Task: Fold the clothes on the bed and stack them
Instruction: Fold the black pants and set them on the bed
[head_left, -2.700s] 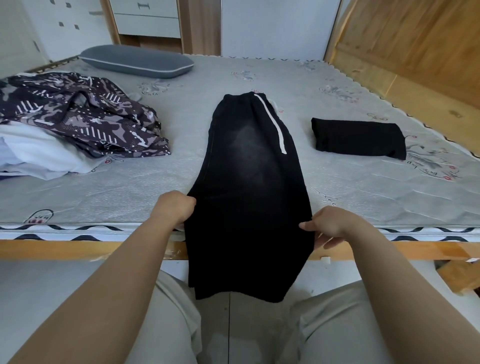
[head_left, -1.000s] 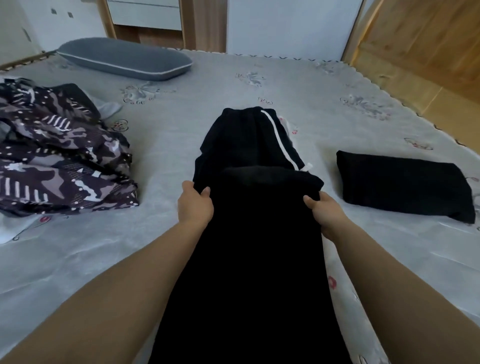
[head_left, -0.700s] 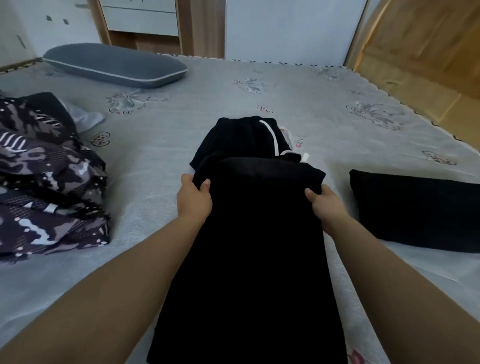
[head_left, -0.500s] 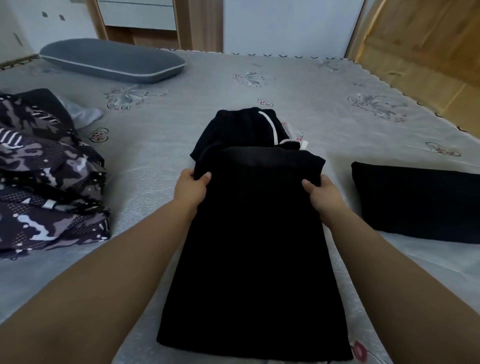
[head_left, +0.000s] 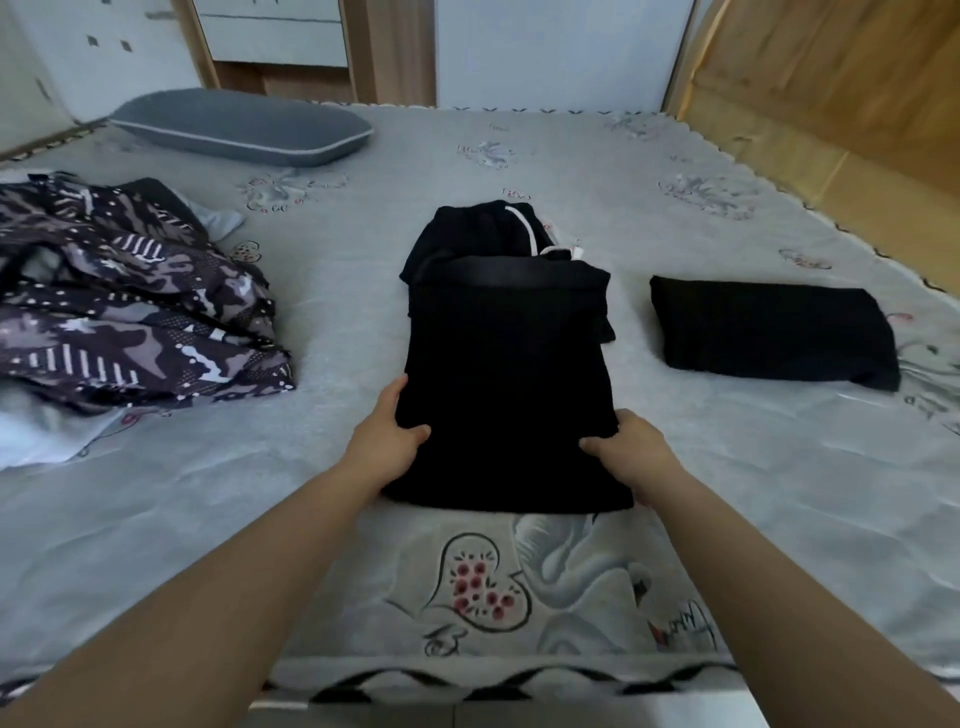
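Observation:
Black trousers with a white side stripe (head_left: 506, 364) lie folded in half in the middle of the grey bed (head_left: 363, 519), the hem end laid over the waistband. My left hand (head_left: 387, 441) grips the near left edge of the fold, thumb on top. My right hand (head_left: 628, 447) grips the near right edge in the same way. A folded black garment (head_left: 769, 330) rests to the right, apart from the trousers.
An unfolded heap with a camouflage-patterned garment (head_left: 124, 306) over white cloth (head_left: 36, 431) lies at the left. A grey pillow (head_left: 244, 124) sits at the far left. A wooden headboard (head_left: 831, 88) rises on the right; white drawers stand behind the bed.
Both hands carried the trouser legs up over the waistband, let go there, and moved back down to the near folded edge, which they now grip.

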